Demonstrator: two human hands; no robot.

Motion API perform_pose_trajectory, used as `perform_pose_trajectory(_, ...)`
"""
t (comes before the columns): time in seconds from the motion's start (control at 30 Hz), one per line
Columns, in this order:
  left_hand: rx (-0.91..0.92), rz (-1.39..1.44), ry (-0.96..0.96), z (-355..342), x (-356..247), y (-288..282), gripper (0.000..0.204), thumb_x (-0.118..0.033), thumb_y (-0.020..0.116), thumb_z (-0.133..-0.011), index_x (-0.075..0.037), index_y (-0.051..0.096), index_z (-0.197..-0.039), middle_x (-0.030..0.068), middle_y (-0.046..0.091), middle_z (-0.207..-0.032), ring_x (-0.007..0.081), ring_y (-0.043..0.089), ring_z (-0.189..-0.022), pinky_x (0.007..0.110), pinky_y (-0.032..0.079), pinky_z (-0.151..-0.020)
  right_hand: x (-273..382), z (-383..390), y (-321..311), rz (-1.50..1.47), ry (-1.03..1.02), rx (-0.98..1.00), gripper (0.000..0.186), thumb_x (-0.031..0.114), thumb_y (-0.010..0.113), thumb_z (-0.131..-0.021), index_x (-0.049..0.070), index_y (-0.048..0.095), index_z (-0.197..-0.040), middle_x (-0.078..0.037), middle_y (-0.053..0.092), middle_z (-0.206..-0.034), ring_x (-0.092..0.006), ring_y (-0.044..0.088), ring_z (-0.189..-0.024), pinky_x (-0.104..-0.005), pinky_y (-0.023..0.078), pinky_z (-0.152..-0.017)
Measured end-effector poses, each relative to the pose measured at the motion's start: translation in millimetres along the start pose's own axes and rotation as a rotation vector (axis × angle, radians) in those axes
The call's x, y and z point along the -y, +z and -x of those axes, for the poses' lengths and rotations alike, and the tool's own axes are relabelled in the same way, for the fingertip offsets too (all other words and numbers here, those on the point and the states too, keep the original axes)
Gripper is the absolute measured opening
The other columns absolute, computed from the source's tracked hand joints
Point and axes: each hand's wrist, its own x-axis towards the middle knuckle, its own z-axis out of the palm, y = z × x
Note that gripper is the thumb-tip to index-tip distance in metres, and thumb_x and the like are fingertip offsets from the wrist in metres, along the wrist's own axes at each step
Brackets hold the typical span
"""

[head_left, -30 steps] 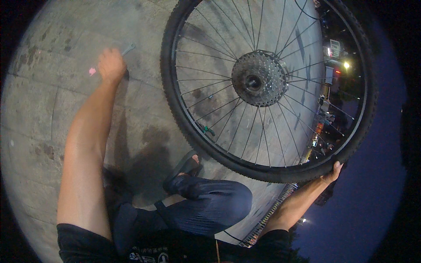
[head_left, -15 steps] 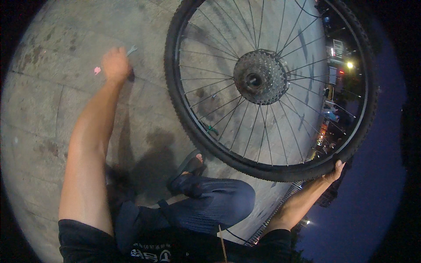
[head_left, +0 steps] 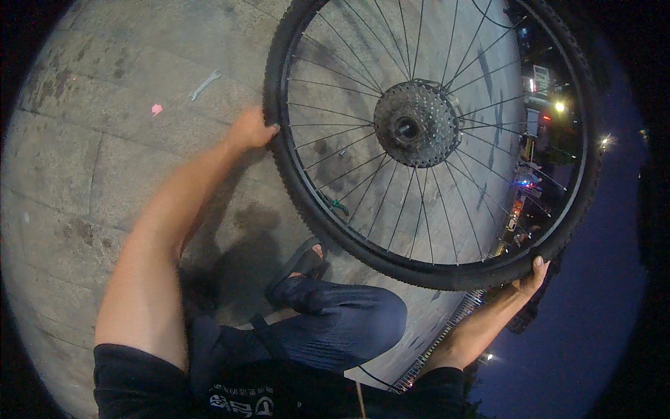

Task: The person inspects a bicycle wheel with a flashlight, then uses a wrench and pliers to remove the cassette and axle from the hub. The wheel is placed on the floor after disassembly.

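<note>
A bicycle wheel [head_left: 447,278] with a black knobby tyre is held up in front of me, its cassette [head_left: 417,124] of sprockets facing me. My right hand [head_left: 533,278] grips the tyre at the lower right, thumb on the near side. At the tyre's left side is my left hand [head_left: 252,130], its thumb against the rubber and the other fingers mostly hidden, closed round the tyre's edge. A silver open-ended wrench [head_left: 204,85] lies on the pavement beyond my left hand. Close to the wrench is a small pink scrap [head_left: 156,109].
Stained paving [head_left: 63,153] spreads under the wheel. My sandalled foot [head_left: 301,264] and bent knee [head_left: 380,318] are below it. A small green object [head_left: 338,206] shows through the spokes. Lit stalls and a bright lamp [head_left: 560,107] stand far off at the right.
My left hand has left the wrench on the ground and moved right onto the tyre. The right hand still holds the wheel, which has barely shifted.
</note>
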Motion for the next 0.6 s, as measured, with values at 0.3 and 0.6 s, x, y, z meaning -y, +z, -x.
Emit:
perform_pose_trajectory(0.3,-0.387,-0.091,-0.103,16,-4,42,0.054,-0.033,0.069,-0.086,0.006,0.054,-0.121,0.0262,0.058,-0.121,0.042,0.057,-0.113,0.047,0.047,-0.097,-11,-1,-9,0.137,0.008,-0.036,0.073,0.027,0.077,-0.078,-0.002,0.04,-0.135,-0.019,0.058,-0.117,-0.0286,0.065,-0.096,-0.037,0.06,-0.072)
perform_pose_trajectory(0.6,-0.335,0.148,-0.291,21,-25,52,0.065,-0.034,0.074,-0.082,0.006,0.044,-0.125,0.0274,0.058,-0.119,0.0432,0.056,-0.114,0.049,0.047,-0.097,-23,-6,-15,0.179,0.003,-0.154,0.076,0.031,0.08,-0.074,-0.004,0.045,-0.132,-0.017,0.062,-0.108,-0.0274,0.066,-0.086,-0.0354,0.059,-0.068)
